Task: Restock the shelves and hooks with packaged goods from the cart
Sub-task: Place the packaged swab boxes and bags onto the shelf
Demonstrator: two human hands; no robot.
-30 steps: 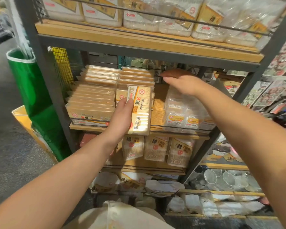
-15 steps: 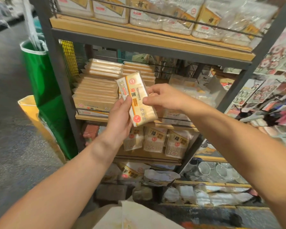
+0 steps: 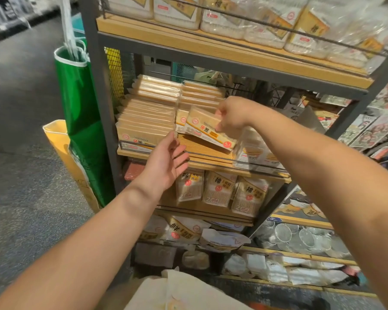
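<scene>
My right hand [image 3: 230, 116] grips a flat toothpick packet [image 3: 207, 130] by its far end and holds it tilted, low over the bare wood of the middle shelf [image 3: 202, 151]. My left hand [image 3: 166, 163] hovers open, palm up, just in front of that shelf's wire rail, holding nothing. Stacks of the same toothpick packets [image 3: 148, 117] fill the shelf's left side, with a second stack [image 3: 202, 92] behind. Clear packs [image 3: 253, 151] stand on the shelf's right.
Cotton swab bags [image 3: 213, 189] line the shelf below, and white bagged goods [image 3: 233, 21] the shelf above. A green bag [image 3: 81, 108] and a yellow bag [image 3: 61, 142] lean at the rack's left post. A cloth bag [image 3: 177, 291] lies below me. Glassware [image 3: 300, 238] sits low right.
The toothpick packet passed from my left hand to my right, which carried it down onto the middle shelf. My left hand let go and dropped back, open.
</scene>
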